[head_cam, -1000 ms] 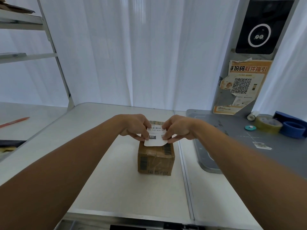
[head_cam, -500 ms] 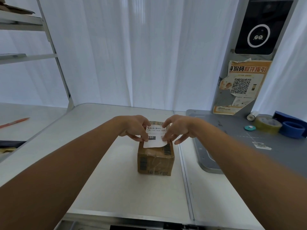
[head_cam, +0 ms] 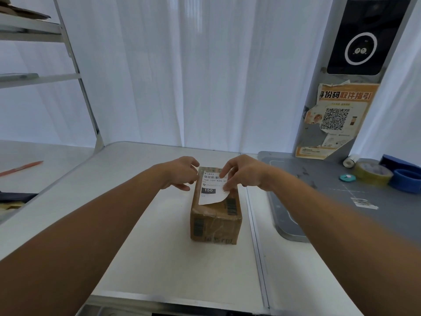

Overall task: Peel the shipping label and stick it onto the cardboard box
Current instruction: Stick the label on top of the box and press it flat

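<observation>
A person's two hands work over a cardboard box (head_cam: 216, 215) standing near the middle of a pale desk (head_cam: 159, 258), where a white shipping label (head_cam: 213, 187) already lies on the box's top face. The right hand (head_cam: 245, 173) presses its fingertips (head_cam: 226, 187) onto the label's right edge, grasping nothing, while the left hand (head_cam: 182, 173) hovers just beside the label's left edge with fingers loosely curled, released and empty. The label's far portion looks flat against the cardboard; its near end appears to curl up slightly and not yet be smoothed down. By that reading the peeling is done and the sticking mostly so, with the near corner left to press flat. Tape rolls (head_cam: 373, 171) sit well apart at the right.
</observation>
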